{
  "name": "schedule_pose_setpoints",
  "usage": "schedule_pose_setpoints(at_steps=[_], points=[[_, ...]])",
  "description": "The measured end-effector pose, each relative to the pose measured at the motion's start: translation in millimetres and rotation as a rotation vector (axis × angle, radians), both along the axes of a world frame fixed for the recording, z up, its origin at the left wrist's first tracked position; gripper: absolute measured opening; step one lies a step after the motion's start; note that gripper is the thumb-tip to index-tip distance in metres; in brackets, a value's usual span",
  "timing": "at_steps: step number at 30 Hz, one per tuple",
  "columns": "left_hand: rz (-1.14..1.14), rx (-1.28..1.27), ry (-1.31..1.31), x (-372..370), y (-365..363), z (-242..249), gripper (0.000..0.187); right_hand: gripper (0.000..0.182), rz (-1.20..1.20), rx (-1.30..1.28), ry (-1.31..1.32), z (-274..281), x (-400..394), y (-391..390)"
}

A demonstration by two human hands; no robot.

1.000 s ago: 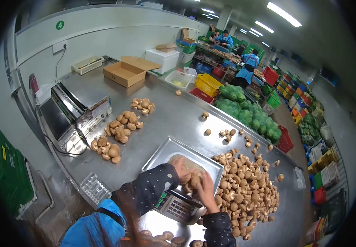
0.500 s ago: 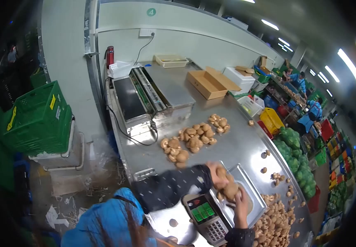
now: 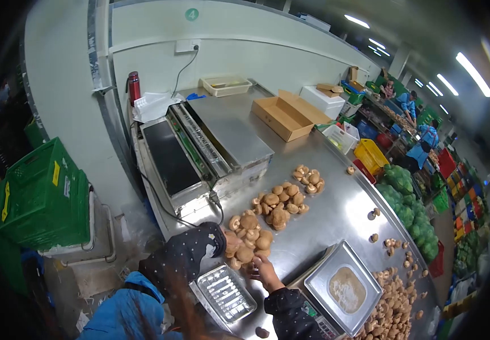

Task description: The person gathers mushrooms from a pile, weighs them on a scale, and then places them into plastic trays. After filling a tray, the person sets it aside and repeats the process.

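Note:
Both hands are at the nearest pile of brown mushrooms (image 3: 250, 226) on the steel table. My left hand (image 3: 232, 242) lies against the pile's left side, its fingers partly hidden by mushrooms. My right hand (image 3: 266, 274) touches the pile's lower edge with bent fingers; what it grips, if anything, I cannot make out. A clear plastic tray (image 3: 226, 294) lies just below the hands. To the right is the scale with its metal pan (image 3: 325, 285), which holds no mushrooms. Further mushroom clusters (image 3: 279, 204) sit up and to the right of the pile.
A wrapping machine (image 3: 177, 158) stands at the back left, near a red flask (image 3: 134, 86). Behind are an open cardboard box (image 3: 282, 119) and a white tray (image 3: 226, 86). Loose mushrooms (image 3: 389, 306) heap at the lower right. Green crates (image 3: 43, 195) stand left. Co-workers (image 3: 408, 105) are far right.
Both hands have moved left from the scale pan to the nearest mushroom pile. The mushrooms at the scale have left it and the pile is bigger. The plastic tray now shows more fully.

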State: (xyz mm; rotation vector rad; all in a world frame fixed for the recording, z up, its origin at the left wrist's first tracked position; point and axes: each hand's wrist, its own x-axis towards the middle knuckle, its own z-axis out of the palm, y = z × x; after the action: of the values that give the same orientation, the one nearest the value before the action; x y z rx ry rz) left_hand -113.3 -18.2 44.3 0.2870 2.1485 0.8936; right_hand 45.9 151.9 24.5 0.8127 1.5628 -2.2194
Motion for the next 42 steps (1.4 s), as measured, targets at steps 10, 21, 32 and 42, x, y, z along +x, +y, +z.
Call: schedule_pose_setpoints(at_steps=[10,21,32,42], points=[[-0.003,0.293,0.324,-4,9,-94,0.093,0.042,-0.061,0.717,0.093,-22,1,-7],[0.046,0.224,0.626,29,1,-12,0.054,0.044,-0.063,1.051,0.144,-8,35,-17],[-0.539,0.046,1.093,-32,48,-28,0.023,0.028,-0.091,1.110,0.274,2,57,-6],[-0.466,0.508,0.928,-12,12,-51,0.028,0.040,-0.033,1.361,0.547,15,23,-22]])
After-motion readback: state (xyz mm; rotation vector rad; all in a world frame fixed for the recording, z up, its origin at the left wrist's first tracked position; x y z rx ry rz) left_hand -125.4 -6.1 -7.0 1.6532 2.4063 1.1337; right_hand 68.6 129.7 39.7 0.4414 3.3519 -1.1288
